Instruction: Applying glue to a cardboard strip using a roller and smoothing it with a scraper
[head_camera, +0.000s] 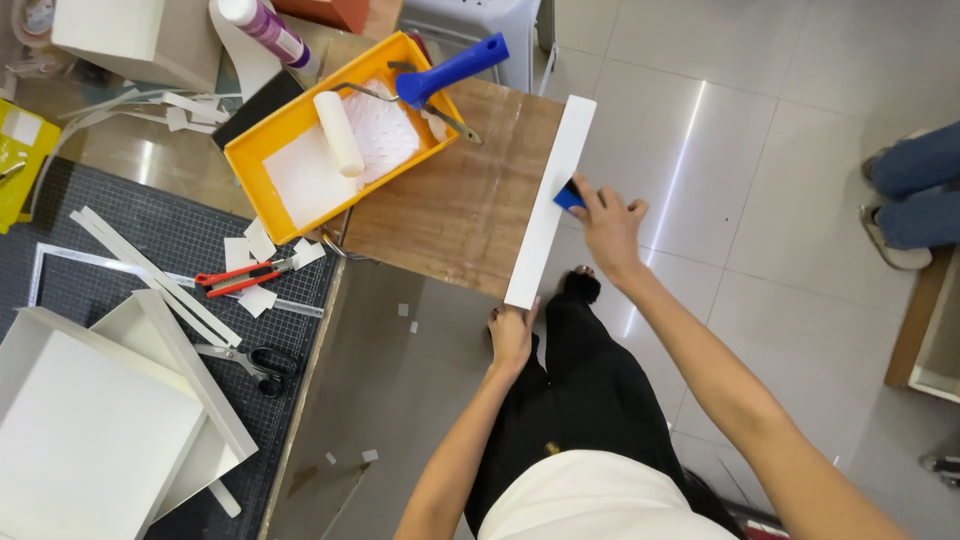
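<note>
The right hand (608, 222) is pressing a small blue flat scraper (568, 195) against the long white strip (550, 200) lying along the right edge of the brown wooden board (450, 200), fingers curled around the tool. The left hand (512, 335) is resting at the strip's near end, fingers bent against the board's corner; whether it is gripping is not discernible. The board is projecting past the table (390, 380) edge over the tiled floor (780, 200). On the board's far end a yellow plastic paint tray (262, 140) is sitting, holding a white foam roller with blue handle (340, 132). Red-handled pliers (240, 277) and black scissors (255, 360) are lying on the dark gridded cutting mat (150, 215) to the left.
</note>
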